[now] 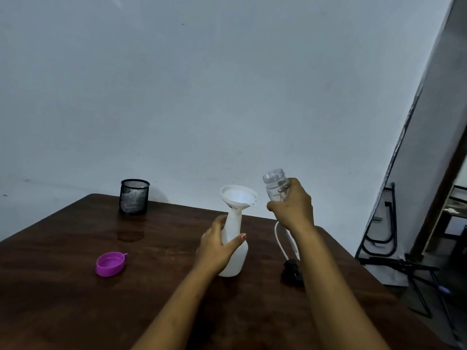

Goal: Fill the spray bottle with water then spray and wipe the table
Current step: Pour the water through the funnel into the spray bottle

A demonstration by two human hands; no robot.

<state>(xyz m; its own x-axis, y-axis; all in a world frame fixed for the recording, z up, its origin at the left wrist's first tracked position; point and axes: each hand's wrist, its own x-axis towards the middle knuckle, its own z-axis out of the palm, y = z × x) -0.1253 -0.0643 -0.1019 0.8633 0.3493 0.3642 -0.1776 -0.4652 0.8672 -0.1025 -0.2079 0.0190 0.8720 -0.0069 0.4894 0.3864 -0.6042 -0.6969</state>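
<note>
A white spray bottle without its spray head stands upright on the dark wooden table. A white funnel sits in its neck. My left hand wraps around the bottle's body. To the right of the funnel, my right hand holds a clear water bottle nearly upright, mouth open, raised above the table. The black spray head with its white tube lies on the table behind my right forearm.
A purple cap lies on the table to the left. A black mesh cup stands near the far edge, with a wet patch in front of it. Black metal frames stand on the floor to the right.
</note>
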